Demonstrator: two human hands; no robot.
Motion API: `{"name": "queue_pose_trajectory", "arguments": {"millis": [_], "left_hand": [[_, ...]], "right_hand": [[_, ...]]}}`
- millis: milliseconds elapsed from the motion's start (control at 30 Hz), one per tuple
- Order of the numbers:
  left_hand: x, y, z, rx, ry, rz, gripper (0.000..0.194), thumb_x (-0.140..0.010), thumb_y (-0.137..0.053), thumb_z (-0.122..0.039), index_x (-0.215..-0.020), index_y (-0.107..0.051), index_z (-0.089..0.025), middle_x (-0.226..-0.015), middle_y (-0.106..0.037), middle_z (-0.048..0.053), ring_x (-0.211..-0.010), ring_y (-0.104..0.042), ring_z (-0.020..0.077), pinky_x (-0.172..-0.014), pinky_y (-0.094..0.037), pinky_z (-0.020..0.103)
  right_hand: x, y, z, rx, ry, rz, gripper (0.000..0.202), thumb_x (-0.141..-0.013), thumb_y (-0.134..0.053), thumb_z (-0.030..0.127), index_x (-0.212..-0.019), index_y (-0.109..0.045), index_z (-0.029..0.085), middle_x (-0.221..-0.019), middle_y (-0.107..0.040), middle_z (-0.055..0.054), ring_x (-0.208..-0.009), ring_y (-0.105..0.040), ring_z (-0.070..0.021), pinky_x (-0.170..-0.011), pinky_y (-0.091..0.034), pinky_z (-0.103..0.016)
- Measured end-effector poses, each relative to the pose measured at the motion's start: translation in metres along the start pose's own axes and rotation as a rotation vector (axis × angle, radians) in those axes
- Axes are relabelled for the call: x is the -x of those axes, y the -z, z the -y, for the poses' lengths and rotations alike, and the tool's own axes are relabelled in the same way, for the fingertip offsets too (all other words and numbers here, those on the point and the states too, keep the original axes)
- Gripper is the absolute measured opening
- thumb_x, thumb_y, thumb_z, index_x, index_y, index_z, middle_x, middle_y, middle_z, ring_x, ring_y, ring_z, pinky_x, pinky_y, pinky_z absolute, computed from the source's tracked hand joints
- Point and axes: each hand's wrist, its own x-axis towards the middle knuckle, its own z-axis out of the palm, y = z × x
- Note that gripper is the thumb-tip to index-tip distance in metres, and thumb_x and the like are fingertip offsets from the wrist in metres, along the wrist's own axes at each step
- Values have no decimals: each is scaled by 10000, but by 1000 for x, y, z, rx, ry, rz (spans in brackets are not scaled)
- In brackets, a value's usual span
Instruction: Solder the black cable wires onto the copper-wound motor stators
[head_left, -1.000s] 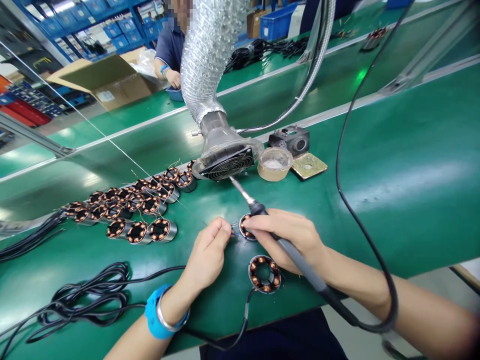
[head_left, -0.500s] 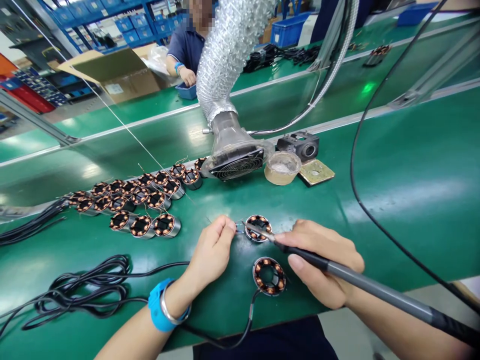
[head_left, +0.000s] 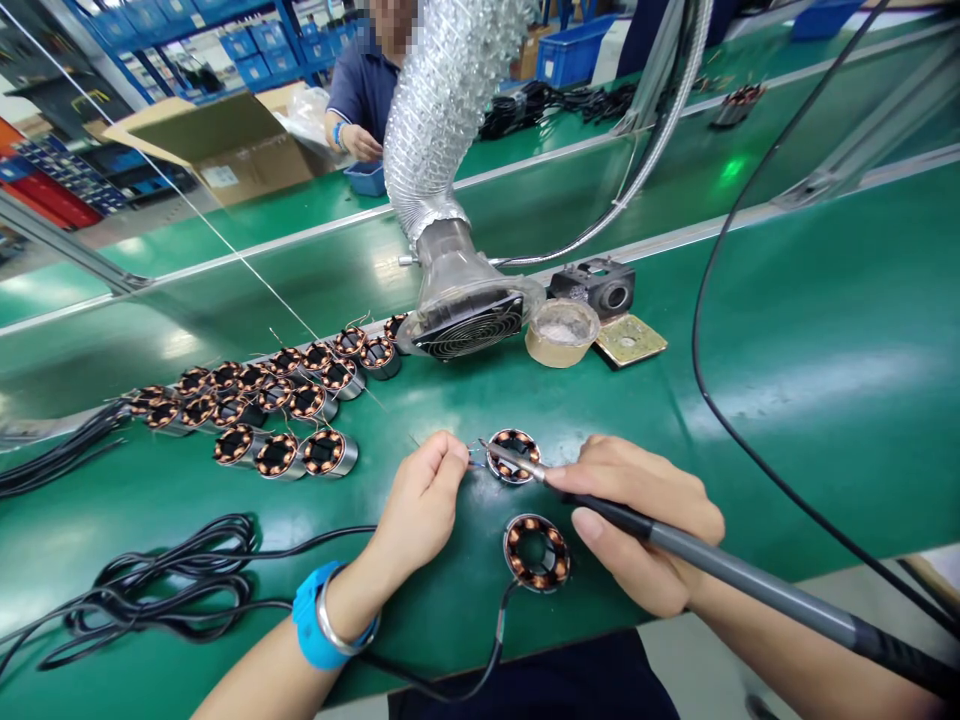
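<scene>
My right hand (head_left: 652, 520) grips a soldering iron (head_left: 690, 553), its metal tip pointing left over a motor stator (head_left: 513, 456) with copper windings. My left hand (head_left: 426, 492) pinches thin wire ends (head_left: 475, 456) at that stator's left edge, close to the iron's tip. Whether tip and wires touch is too small to tell. A black cable (head_left: 330, 540) runs to my left hand from a coil on the bench. Nearer to me lies a second stator (head_left: 537, 553), with a black cable attached at its lower left.
Several stators (head_left: 325, 453) stand in rows at the left. A fume extractor nozzle (head_left: 472, 325) on a silver duct hangs ahead, beside a round tub (head_left: 562, 333) and a square pad (head_left: 630, 341). Coiled cable (head_left: 165, 575) lies front left. Across the bench a person (head_left: 364, 90) reaches into a blue bin (head_left: 366, 178).
The whole view has shifted slightly. My hands, the soldering iron and the wires keep nearly the same places relative to the stator. The person opposite has moved a hand slightly.
</scene>
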Motion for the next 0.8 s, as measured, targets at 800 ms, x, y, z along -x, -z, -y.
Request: {"name": "queue_pose_trajectory", "arguments": {"millis": [800], "left_hand": [[-1, 1, 3, 8, 9, 10, 319, -944, -440, -436, -742, -488, -193, -590, -325, -63, -537, -267, 103, -503, -236, 216]], "right_hand": [[1, -1, -3, -53, 19, -18, 349, -759, -534, 64, -1070, -671, 145, -737, -625, -50, -601, -578, -154, -533, -477, -318]]}}
